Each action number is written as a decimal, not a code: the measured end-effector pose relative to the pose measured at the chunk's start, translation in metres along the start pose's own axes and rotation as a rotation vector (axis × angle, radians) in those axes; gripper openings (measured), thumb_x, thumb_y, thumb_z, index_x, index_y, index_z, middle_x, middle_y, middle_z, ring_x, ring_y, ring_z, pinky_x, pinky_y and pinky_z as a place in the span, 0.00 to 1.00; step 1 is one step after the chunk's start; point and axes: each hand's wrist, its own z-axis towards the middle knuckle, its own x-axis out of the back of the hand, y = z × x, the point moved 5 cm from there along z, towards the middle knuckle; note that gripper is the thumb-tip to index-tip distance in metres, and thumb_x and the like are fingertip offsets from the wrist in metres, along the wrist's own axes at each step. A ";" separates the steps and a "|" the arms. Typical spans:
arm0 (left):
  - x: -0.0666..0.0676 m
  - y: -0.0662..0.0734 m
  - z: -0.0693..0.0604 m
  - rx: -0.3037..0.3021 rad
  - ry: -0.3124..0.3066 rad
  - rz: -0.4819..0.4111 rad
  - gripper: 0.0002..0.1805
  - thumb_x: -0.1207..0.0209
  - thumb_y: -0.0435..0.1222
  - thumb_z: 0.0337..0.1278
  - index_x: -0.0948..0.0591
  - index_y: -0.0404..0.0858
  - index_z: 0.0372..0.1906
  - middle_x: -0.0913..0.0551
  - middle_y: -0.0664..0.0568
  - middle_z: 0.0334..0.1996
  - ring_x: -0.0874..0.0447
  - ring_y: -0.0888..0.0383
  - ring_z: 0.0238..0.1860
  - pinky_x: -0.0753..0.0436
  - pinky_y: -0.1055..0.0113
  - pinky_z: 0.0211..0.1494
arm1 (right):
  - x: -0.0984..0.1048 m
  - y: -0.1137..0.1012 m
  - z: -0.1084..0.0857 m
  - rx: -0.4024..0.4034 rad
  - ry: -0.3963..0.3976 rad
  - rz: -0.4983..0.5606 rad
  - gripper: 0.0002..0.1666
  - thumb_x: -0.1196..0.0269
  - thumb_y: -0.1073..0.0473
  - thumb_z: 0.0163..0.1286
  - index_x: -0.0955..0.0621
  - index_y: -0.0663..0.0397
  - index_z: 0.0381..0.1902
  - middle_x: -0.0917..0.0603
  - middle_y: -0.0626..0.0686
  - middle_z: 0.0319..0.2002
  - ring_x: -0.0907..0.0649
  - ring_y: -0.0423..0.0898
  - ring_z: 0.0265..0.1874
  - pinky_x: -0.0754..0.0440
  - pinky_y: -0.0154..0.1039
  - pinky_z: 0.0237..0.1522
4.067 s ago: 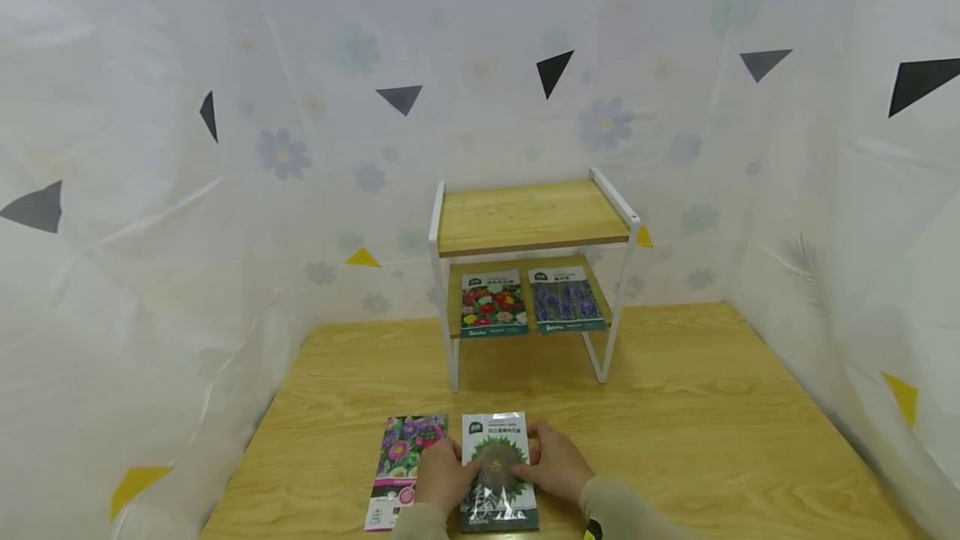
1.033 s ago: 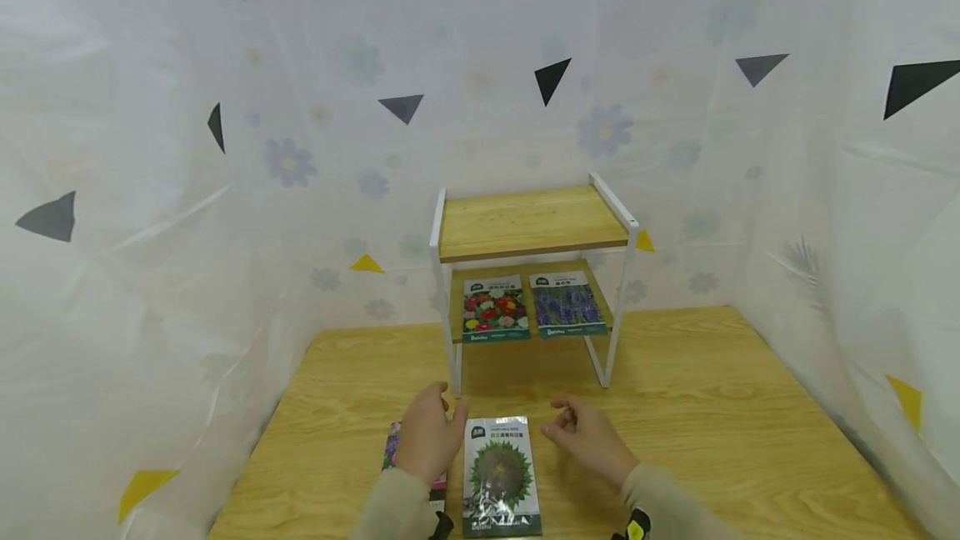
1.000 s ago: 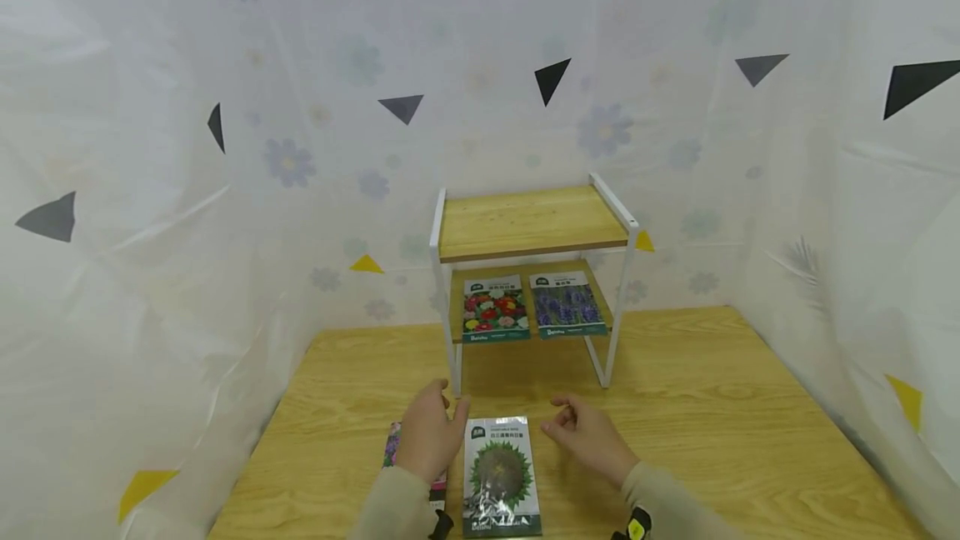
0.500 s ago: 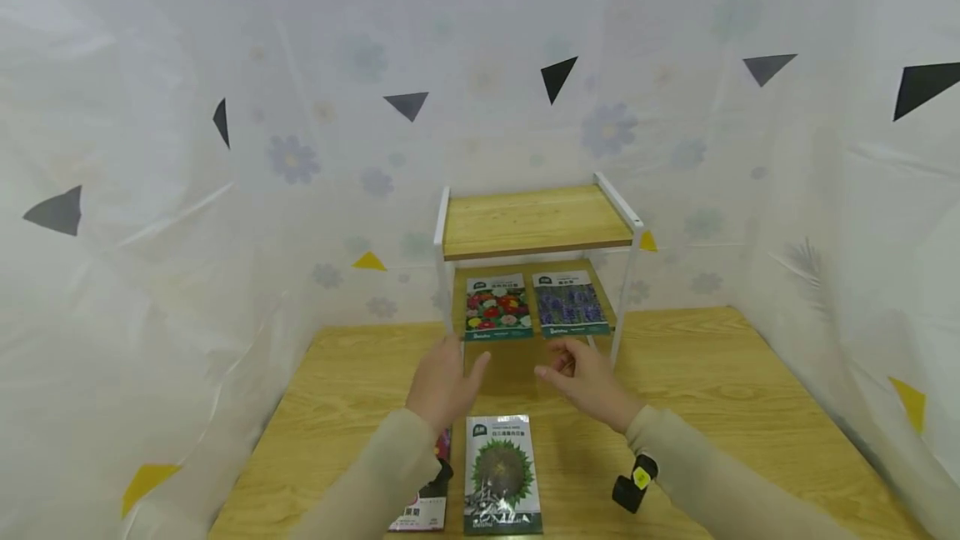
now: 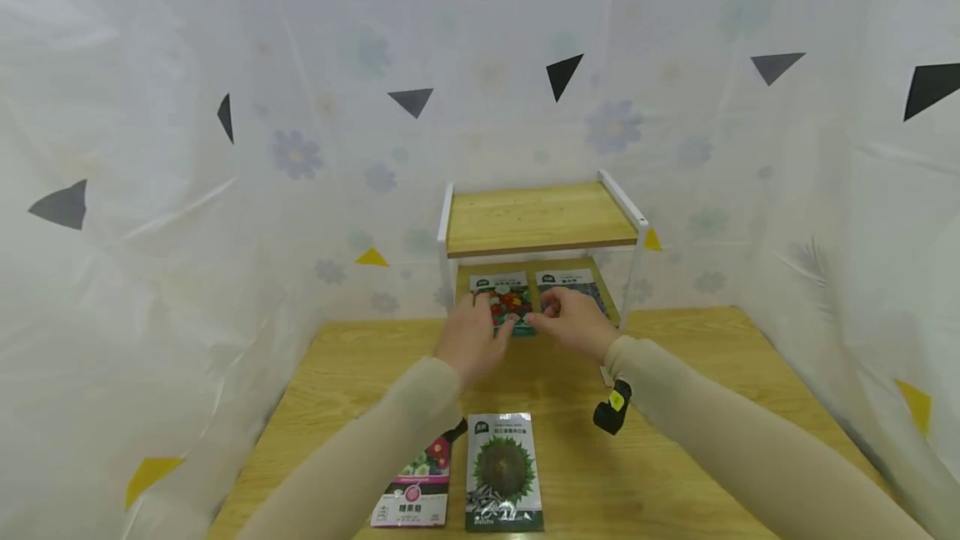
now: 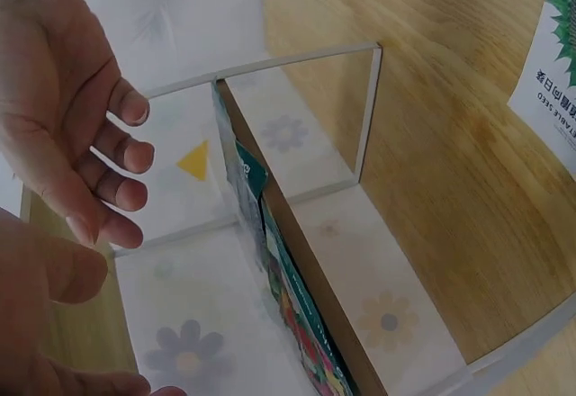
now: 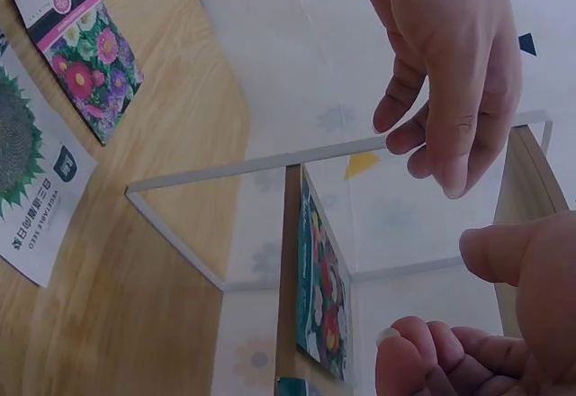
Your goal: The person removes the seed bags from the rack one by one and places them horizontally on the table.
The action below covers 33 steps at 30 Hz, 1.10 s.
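Both hands reach in at the lower board of a small two-tier shelf (image 5: 543,219). My left hand (image 5: 471,342) is in front of the seed packet with red and mixed flowers (image 5: 517,301), hiding part of it; its fingers are loosely bent. Beside it, my right hand (image 5: 576,325) covers much of the purple-flower seed packet (image 5: 567,277), thumb toward the left hand. Neither hand holds anything. In the left wrist view, a gap shows between the far hand (image 6: 63,117) and the packets. The red-flower packet (image 7: 321,292) lies on the board in the right wrist view.
On the table (image 5: 712,407) near the front lies a sunflower seed packet (image 5: 504,473). To its left is a pink-flower seed packet (image 5: 411,500), partly under the left sleeve. A patterned sheet (image 5: 337,40) surrounds the table. Black devices (image 5: 612,409) sit on the wrists.
Earlier both hands held the sunflower packet on the table. They have since let go, then moved forward and up to the lower shelf board. The packets on the table stay put.
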 end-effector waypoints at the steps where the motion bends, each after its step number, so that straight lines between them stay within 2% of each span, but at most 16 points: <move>1: -0.002 0.001 0.004 0.006 -0.006 0.006 0.34 0.51 0.52 0.70 0.33 0.25 0.62 0.27 0.35 0.55 0.27 0.45 0.54 0.25 0.54 0.57 | 0.001 -0.001 0.003 -0.008 -0.008 -0.009 0.34 0.40 0.45 0.70 0.31 0.63 0.64 0.21 0.53 0.42 0.18 0.44 0.26 0.20 0.41 0.34; 7: -0.015 0.003 0.027 0.044 -0.052 0.044 0.30 0.53 0.49 0.71 0.30 0.25 0.60 0.25 0.34 0.54 0.25 0.43 0.54 0.25 0.52 0.57 | 0.007 -0.003 0.022 -0.051 -0.020 -0.121 0.37 0.42 0.43 0.70 0.31 0.65 0.65 0.20 0.59 0.50 0.16 0.48 0.32 0.19 0.46 0.41; 11: -0.023 0.002 0.039 0.076 -0.076 0.072 0.30 0.54 0.49 0.71 0.30 0.24 0.60 0.25 0.35 0.53 0.24 0.43 0.53 0.24 0.53 0.56 | 0.006 0.005 0.034 -0.083 -0.034 -0.150 0.39 0.42 0.43 0.70 0.32 0.67 0.65 0.22 0.64 0.55 0.14 0.51 0.34 0.18 0.47 0.42; 15: -0.030 0.000 0.047 0.107 -0.104 0.090 0.32 0.54 0.49 0.71 0.32 0.24 0.62 0.27 0.33 0.56 0.27 0.41 0.56 0.26 0.52 0.59 | 0.002 0.011 0.043 -0.101 -0.045 -0.186 0.39 0.44 0.43 0.71 0.32 0.69 0.66 0.25 0.66 0.59 0.17 0.56 0.46 0.21 0.51 0.50; 18: -0.035 -0.002 0.054 0.110 -0.132 0.126 0.33 0.55 0.49 0.72 0.34 0.24 0.64 0.29 0.32 0.59 0.30 0.40 0.60 0.30 0.52 0.63 | 0.000 0.014 0.049 -0.105 -0.037 -0.232 0.38 0.44 0.42 0.70 0.30 0.69 0.64 0.25 0.65 0.60 0.19 0.57 0.50 0.23 0.52 0.52; 20: -0.038 -0.002 0.059 0.096 -0.158 0.173 0.32 0.57 0.48 0.73 0.33 0.24 0.65 0.31 0.32 0.62 0.32 0.39 0.63 0.33 0.52 0.66 | -0.002 0.015 0.053 -0.119 -0.034 -0.237 0.34 0.43 0.41 0.69 0.24 0.67 0.57 0.20 0.64 0.52 0.17 0.56 0.42 0.20 0.50 0.44; 22: -0.041 -0.003 0.065 0.071 -0.182 0.258 0.31 0.57 0.48 0.72 0.32 0.26 0.65 0.31 0.34 0.63 0.34 0.39 0.64 0.35 0.52 0.67 | -0.003 0.016 0.058 -0.132 -0.025 -0.235 0.28 0.43 0.41 0.68 0.18 0.64 0.43 0.16 0.61 0.39 0.18 0.51 0.29 0.20 0.45 0.32; 24: -0.042 -0.004 0.070 0.051 -0.207 0.339 0.33 0.53 0.51 0.71 0.30 0.27 0.64 0.32 0.35 0.64 0.35 0.39 0.65 0.35 0.51 0.67 | -0.005 0.014 0.062 -0.139 -0.019 -0.224 0.25 0.42 0.42 0.67 0.20 0.59 0.28 0.19 0.56 0.24 0.24 0.47 0.18 0.26 0.41 0.22; 26: -0.042 -0.006 0.073 0.052 -0.223 0.393 0.35 0.49 0.55 0.67 0.28 0.29 0.64 0.32 0.36 0.64 0.35 0.39 0.65 0.34 0.50 0.67 | -0.007 0.013 0.065 -0.152 -0.014 -0.217 0.24 0.41 0.44 0.67 0.25 0.55 0.18 0.25 0.52 0.16 0.29 0.45 0.12 0.31 0.39 0.17; 28: -0.043 -0.008 0.076 0.060 -0.234 0.428 0.37 0.46 0.57 0.63 0.26 0.30 0.62 0.29 0.37 0.63 0.33 0.39 0.64 0.33 0.50 0.66 | -0.009 0.011 0.067 -0.167 -0.009 -0.216 0.23 0.40 0.45 0.66 0.27 0.53 0.18 0.29 0.50 0.15 0.31 0.44 0.12 0.31 0.39 0.17; 30: -0.043 -0.012 0.077 0.084 -0.234 0.418 0.36 0.46 0.57 0.63 0.25 0.30 0.61 0.27 0.39 0.60 0.31 0.40 0.62 0.32 0.51 0.65 | -0.011 0.012 0.070 -0.188 -0.007 -0.226 0.21 0.40 0.46 0.66 0.25 0.54 0.20 0.29 0.50 0.17 0.32 0.44 0.12 0.31 0.39 0.18; 33: -0.046 -0.015 0.079 0.120 -0.240 0.396 0.34 0.47 0.56 0.64 0.23 0.31 0.58 0.24 0.41 0.55 0.29 0.43 0.59 0.30 0.53 0.62 | -0.013 0.014 0.073 -0.210 -0.010 -0.248 0.20 0.40 0.45 0.66 0.21 0.59 0.32 0.25 0.53 0.24 0.29 0.45 0.16 0.28 0.41 0.22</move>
